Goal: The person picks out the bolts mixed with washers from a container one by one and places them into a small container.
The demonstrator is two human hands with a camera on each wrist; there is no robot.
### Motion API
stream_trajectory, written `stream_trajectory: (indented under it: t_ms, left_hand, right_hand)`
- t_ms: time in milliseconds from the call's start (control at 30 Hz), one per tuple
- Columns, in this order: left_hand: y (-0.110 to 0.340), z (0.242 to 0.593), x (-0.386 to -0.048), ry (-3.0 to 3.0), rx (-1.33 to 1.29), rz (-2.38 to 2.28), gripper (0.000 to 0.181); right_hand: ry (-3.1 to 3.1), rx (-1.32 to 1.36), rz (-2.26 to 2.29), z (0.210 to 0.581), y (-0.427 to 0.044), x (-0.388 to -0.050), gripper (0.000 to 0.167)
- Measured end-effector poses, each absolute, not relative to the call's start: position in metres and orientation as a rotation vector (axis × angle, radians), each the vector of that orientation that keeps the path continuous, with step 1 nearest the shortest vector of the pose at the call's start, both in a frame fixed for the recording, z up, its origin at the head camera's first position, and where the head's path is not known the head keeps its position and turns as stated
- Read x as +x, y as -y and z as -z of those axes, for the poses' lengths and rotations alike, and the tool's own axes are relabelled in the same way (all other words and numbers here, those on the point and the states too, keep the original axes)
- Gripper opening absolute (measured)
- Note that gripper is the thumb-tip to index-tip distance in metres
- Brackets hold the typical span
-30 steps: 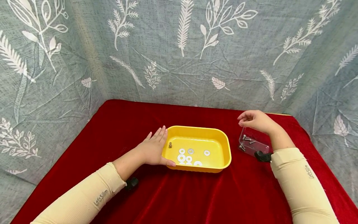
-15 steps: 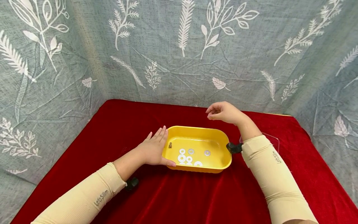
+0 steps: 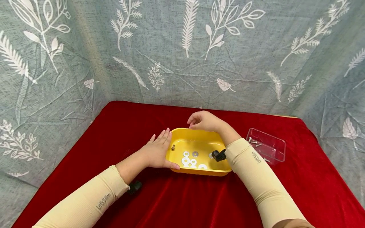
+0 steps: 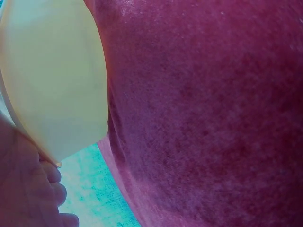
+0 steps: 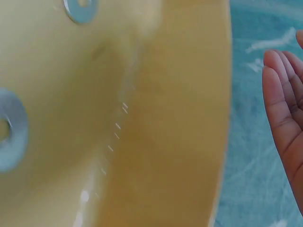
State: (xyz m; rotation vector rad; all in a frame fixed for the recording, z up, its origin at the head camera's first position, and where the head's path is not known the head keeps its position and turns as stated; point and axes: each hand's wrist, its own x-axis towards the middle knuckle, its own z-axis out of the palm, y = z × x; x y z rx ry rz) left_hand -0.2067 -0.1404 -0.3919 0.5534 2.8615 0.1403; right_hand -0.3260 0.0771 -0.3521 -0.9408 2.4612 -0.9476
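A yellow tray (image 3: 199,170) sits on the red cloth with several flat washers (image 3: 183,161) and one small socket-head bolt (image 3: 173,147) inside. My left hand (image 3: 155,154) rests against the tray's left end, fingers straight, thumb on the near rim. The left wrist view shows the outer side of the tray (image 4: 57,80) beside these fingertips. My right hand (image 3: 206,121) hovers at the far rim with its fingers loosely bent. In the right wrist view no thing shows in the visible part of that hand (image 5: 286,109). The right forearm hides the tray's right end.
To the right, a clear plastic box (image 3: 278,148) holds several screws (image 3: 252,141); the right sleeve is close to its left side. Red cloth (image 3: 128,123) covers the table. A patterned grey-blue curtain (image 3: 171,47) hangs behind and at both sides.
My right hand has travelled left from above the clear box to the tray's far rim, bringing the box back into view. The left hand and the tray have stayed in place.
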Motion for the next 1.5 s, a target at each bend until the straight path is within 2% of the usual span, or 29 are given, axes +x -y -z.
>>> stream_trajectory:
  t_ms: [567,900,1500]
  left_hand:
    - [0.141,0.39,-0.207,-2.854,0.565,-0.138,0.13]
    - [0.142,0.392,-0.207,-2.858,0.573,-0.125,0.129]
    - [0.143,0.392,-0.206,-2.854,0.578,-0.126,0.127]
  right_hand:
    - [-2.434,-1.047,0.837,0.383,-0.049,-0.313,0.018]
    - [-2.418,-1.119,0.59,0.4,-0.034,-0.306,0.017]
    - [-2.386,-1.067,0.612,0.417,-0.026,-0.306,0.023]
